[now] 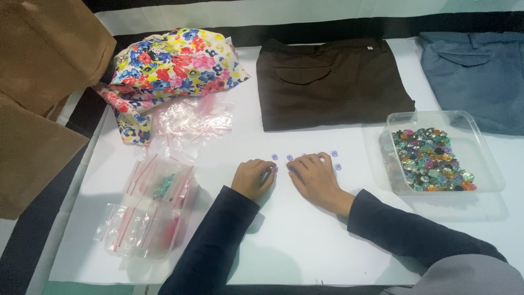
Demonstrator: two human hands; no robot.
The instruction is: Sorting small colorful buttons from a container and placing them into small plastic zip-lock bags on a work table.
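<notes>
A: What surface is seen, and what lies around it?

B: A white sheet (305, 240) is spread over a dark surface, with a black band visible along the far edge and a tan cloth (38, 93) at the left. Nothing more of the room can be made out.

A: How many garments are counted?

B: Three: a bunched floral fabric (174, 68) at the far left, folded brown trousers (330, 84) in the middle, and folded blue-grey trousers (477, 74) at the far right.

A: And the containers?

B: One clear plastic tray (488, 175) is placed near the right hand; it is filled with mixed coloured gems (431, 161), too many to be counted. Two heaps of clear zip bags with red seals are seen at the left, one loose heap (194, 123) beside the floral fabric and one stacked pile (144, 216) nearer, with a few coloured pieces held inside.

A: Where are the small purple beads (274, 157)?

B: About six are laid on the sheet, just at and beyond the fingertips of both hands.

A: How are the hands held?

B: The left hand (252, 179) is curled, with a bead seemingly pinched at its fingertips. The right hand (314, 177) is laid flat, fingers bent over the beads; whether anything is gripped cannot be told.
</notes>
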